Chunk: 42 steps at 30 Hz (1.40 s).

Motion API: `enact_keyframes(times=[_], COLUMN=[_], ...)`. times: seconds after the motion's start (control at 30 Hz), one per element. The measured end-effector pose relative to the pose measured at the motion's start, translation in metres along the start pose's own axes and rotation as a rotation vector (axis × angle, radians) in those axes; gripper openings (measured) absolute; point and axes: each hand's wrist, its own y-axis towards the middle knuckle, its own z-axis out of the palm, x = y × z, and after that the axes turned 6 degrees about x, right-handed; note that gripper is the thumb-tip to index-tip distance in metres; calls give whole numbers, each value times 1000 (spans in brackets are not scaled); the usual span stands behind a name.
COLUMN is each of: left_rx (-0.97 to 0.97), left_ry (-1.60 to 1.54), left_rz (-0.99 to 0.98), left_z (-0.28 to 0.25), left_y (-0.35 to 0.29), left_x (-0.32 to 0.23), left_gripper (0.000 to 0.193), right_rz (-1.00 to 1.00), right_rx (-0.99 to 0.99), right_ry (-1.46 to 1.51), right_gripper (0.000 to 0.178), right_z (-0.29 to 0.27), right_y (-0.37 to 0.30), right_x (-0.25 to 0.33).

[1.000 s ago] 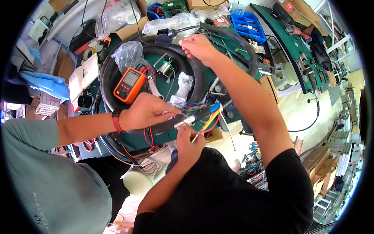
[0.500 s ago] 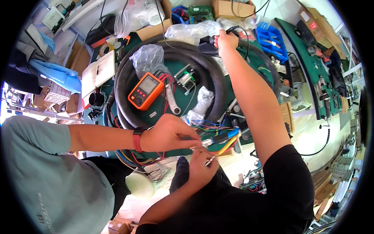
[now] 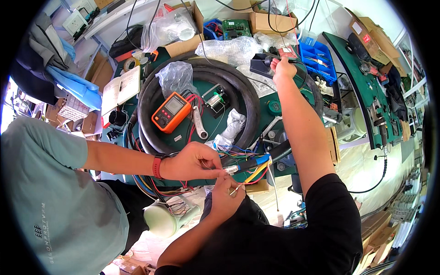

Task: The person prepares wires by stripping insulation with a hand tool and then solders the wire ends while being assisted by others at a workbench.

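My left hand (image 3: pixel 225 198) is closed low in the middle, pinching a thin wire whose tip is too small to make out. A short silvery pin (image 3: pixel 235 189) shows between its fingers, and red and yellow wires (image 3: pixel 256 175) run up to it from a thick black cable (image 3: pixel 280 150) with blue tape. A co-worker's hand (image 3: pixel 195 162) with a red watch strap meets my fingertips there. My right hand (image 3: pixel 284 69) reaches far forward, closed round a black corded handle beside a black stand (image 3: pixel 261 65); the handle's far end is hidden.
A large coil of black cable (image 3: pixel 250 91) surrounds an orange meter (image 3: pixel 172 112), a silver wrench (image 3: pixel 199 123) and a plastic bag (image 3: pixel 176 78). Blue bins (image 3: pixel 318 62) stand at back right; an open notebook (image 3: pixel 121 89) lies left. A pale stool (image 3: pixel 160 220) stands below the table.
My right hand has moved right and nearer with the black handle, beside the stand. My left hand and the co-worker's hand stay together, shifted slightly left in view.
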Motion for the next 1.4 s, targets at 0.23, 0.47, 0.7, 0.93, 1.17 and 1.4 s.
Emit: enact_keyframes(times=[0.23,0.47,0.7,0.93,1.17,1.4], left_rx=[8,-12,17,-27,-18,-10], left_ry=[-6,-33,-5,9,46,41], left_rz=[-28,-11,37,21,40,34], left_z=[0,0,0,3,3,2], left_y=[0,1,4,0,-1,-5], left_x=[-7,1,-2,7,8,8], left_gripper=[17,18,19,22,18,18], right_rz=[-9,-190,-268,-193,-27,99], right_rx=[45,139,161,522,551,481], right_ry=[-156,-475,-568,-122,-60,-94], right_gripper=[29,28,37,20,22,24], right_z=[-2,-5,-31,-84,-186,-221], right_y=[24,14,-23,-132,-258,-273], right_x=[-6,29,93,178,193,170])
